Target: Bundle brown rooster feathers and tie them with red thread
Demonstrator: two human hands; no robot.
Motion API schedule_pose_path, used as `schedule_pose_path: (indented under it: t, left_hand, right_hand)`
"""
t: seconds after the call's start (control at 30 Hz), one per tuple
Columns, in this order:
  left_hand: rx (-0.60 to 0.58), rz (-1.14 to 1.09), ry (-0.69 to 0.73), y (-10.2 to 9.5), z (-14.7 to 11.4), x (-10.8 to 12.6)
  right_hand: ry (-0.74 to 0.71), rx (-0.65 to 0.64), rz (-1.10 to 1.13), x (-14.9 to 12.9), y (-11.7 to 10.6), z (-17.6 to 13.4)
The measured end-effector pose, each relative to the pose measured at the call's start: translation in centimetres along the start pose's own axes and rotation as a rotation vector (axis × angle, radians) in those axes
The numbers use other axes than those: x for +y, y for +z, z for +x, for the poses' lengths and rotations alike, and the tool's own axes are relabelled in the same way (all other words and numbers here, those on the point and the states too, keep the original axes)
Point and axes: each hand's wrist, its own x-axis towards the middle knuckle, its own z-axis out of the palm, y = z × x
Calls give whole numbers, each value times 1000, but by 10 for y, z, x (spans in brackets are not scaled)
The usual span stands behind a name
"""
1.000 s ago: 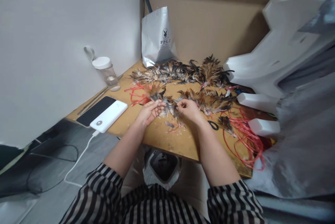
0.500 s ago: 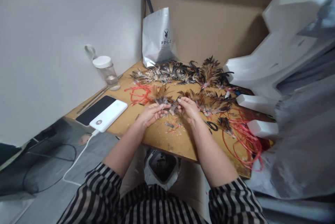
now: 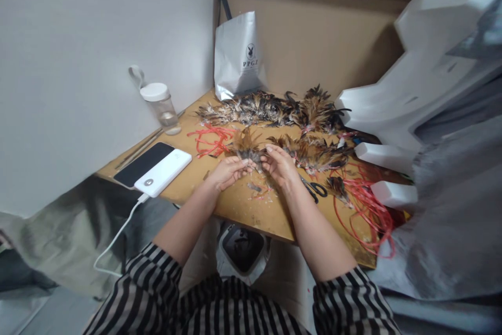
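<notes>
- Our left hand (image 3: 230,172) pinches the base of a brown feather bunch (image 3: 246,145), fanned out over the tan table (image 3: 235,209).
- Our right hand (image 3: 281,166) curls beside it; whether it grips anything, we cannot tell.
- Black scissors (image 3: 309,185) lie beside our right wrist.

The tuft (image 3: 246,142) now sits farther right. The right hand (image 3: 280,166) has loosened, its fingers straighter. More of the scissors (image 3: 314,187) shows beside its forearm. Olive cloth (image 3: 66,243) appears near left, below the table (image 3: 243,209).
</notes>
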Motion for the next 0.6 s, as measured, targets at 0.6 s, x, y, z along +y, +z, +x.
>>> schedule_pose_path:
  t: [0.6]
  left_hand:
    - [53, 209, 104, 3, 1, -4]
  right_hand:
    - [15, -30, -204, 15, 10, -3]
